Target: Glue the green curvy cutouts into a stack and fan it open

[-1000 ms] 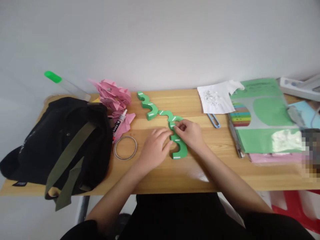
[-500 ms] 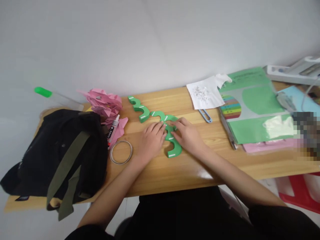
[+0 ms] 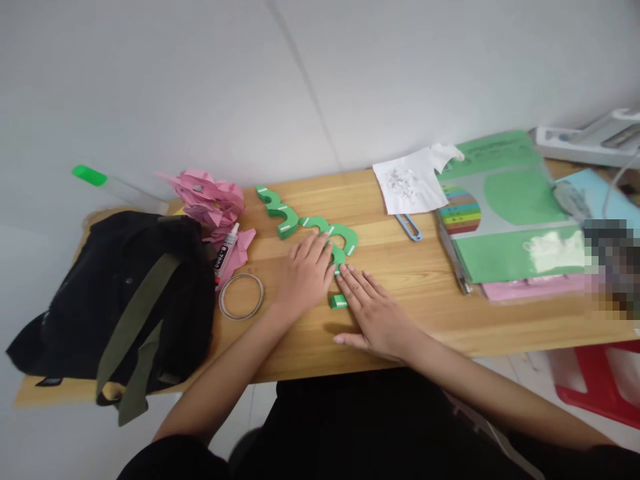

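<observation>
Three curved green pieces with short white strips on top lie in a slanting row. The far-left piece (image 3: pixel 286 221) is apart from my hands. The middle piece (image 3: pixel 350 237) passes close to my left fingertips. My left hand (image 3: pixel 306 275) rests palm down, its fingers stretched out over the nearest piece (image 3: pixel 339 301). Across the front part of that same piece lies my right hand (image 3: pixel 377 313), fingers extended and thumb spread onto the table. Both hands look open, and they hide much of the nearest piece.
On the wooden table (image 3: pixel 430 313), a tape ring (image 3: pixel 241 297), a B-7000 glue tube (image 3: pixel 227 253), crumpled pink paper (image 3: pixel 207 197) and a black bag (image 3: pixel 135 300) sit left. White paper with scraps (image 3: pixel 410 183), a blue-handled tool (image 3: pixel 410 228) and a green folder (image 3: pixel 515 207) are right.
My right hand has slid nearer to me, from beside the green pieces onto the front end of the nearest one, its thumb now spread. My left hand stays nearly in place.
</observation>
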`<state>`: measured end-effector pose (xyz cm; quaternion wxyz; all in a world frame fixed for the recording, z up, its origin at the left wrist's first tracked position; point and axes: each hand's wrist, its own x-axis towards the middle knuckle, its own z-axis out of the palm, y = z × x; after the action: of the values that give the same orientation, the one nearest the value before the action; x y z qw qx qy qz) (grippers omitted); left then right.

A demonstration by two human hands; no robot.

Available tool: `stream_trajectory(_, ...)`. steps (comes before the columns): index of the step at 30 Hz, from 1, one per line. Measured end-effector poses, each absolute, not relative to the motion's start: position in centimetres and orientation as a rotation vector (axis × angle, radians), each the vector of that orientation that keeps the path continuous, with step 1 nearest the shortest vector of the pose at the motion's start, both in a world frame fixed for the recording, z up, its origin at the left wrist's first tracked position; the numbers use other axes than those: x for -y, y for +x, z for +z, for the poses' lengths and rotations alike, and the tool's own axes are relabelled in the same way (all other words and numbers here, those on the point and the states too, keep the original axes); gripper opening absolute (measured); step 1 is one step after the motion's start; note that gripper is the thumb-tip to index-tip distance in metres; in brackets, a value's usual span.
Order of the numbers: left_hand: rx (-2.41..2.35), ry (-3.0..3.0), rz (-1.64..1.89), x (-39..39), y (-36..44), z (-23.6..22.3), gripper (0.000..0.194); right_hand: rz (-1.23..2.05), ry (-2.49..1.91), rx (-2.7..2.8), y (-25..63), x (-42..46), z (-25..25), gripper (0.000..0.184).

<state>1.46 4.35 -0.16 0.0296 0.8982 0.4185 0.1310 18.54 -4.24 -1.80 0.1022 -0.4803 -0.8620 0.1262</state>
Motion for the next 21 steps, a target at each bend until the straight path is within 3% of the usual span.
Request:
stream_trajectory(5,-1.072,2.871,0.341,-4.7,1.6,-0.1,0.031,0.446,-1.363,2.502,19.0,4.0,-1.8,0.094)
stream_trajectory(11,-1.325,2.6,0.527,-3.7,1.4,0.9,0.031,0.6,-1.468,2.068,19.8,3.3,-0.5,0.067)
stream_trajectory(17,-1.519,2.267,0.332,-0.1,2.0,2.5,0.055,0.592,-1.482,1.97,19.7,4.2,-1.0,0.046)
stream_trajectory(21,-1.518,2.117,0.399,1.4,1.9,2.5,0.055,0.625,-1.377,1.982,19.9,5.5,-0.7,0.044)
